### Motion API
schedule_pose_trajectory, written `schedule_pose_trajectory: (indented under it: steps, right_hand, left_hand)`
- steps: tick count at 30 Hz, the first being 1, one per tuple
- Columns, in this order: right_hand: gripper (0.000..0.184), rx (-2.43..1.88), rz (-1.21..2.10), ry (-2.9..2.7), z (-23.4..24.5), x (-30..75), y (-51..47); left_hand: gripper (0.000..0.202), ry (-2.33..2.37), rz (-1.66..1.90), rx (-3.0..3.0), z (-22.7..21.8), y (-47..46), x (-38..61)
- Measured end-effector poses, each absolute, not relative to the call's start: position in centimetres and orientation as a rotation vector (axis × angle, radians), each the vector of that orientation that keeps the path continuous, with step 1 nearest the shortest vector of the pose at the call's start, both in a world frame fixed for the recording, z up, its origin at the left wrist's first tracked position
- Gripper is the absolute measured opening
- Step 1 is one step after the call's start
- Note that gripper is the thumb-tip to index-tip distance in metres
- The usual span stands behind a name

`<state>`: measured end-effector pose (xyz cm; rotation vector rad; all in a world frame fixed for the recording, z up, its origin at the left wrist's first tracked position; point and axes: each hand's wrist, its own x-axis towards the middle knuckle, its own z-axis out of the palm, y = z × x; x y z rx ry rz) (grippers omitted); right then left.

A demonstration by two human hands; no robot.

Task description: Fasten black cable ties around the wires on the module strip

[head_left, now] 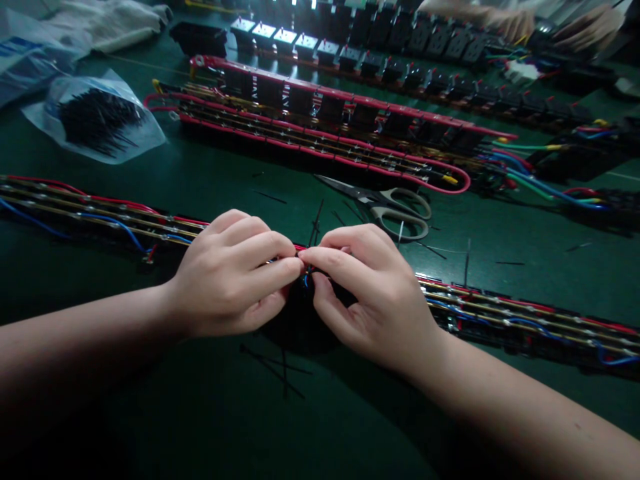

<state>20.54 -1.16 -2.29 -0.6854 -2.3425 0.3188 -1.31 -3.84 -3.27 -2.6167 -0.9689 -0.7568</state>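
A long wired strip with brass rails and red and blue wires runs across the table beneath both my hands. My left hand bends over its middle, thumb and fingers pinched together at the wires. From the other side my right hand meets it, its index fingertip against the left fingers and its thumb lower down. Whatever small thing sits between the fingertips is hidden. Black cable ties poke up just behind my hands, and several more loose ties lie in front.
Scissors with grey handles lie behind my right hand. A clear bag of black cable ties is at the left. Farther back are another strip with red wires and rows of black sockets. A co-worker's hands are at top right.
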Motion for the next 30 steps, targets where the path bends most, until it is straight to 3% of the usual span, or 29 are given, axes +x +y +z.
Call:
schedule_pose_trajectory:
  steps: [7, 13, 17, 23, 30]
  right_hand:
    - [0.028, -0.814, 0.380, -2.241, -1.8, 20.7, -1.1]
    - [0.026, -0.869, 0.538, -2.161, -1.3, 20.8, -1.0]
    - [0.027, -0.931, 0.627, -2.087, -1.2, 20.8, -1.0]
    - [0.026, -0.909, 0.667, -2.110, -1.1, 20.9, -1.1]
    - [0.024, -0.880, 0.664, -2.132, -1.0, 20.9, -1.1]
  left_hand:
    - [0.010, -1.001, -0.775, -2.614, -3.2, -3.7, -1.2]
    - [0.007, -0.721, -0.809, -2.704, -2.8, -4.4, -1.2]
    - [0.009, -0.405, -0.515, -2.842, -2.2, -5.5, -0.6]
    - [0.028, -0.535, -0.478, -2.750, -2.0, -5.5, -0.6]
    - [0.020, -0.468, -0.386, -2.890, -2.5, -5.2, -0.3]
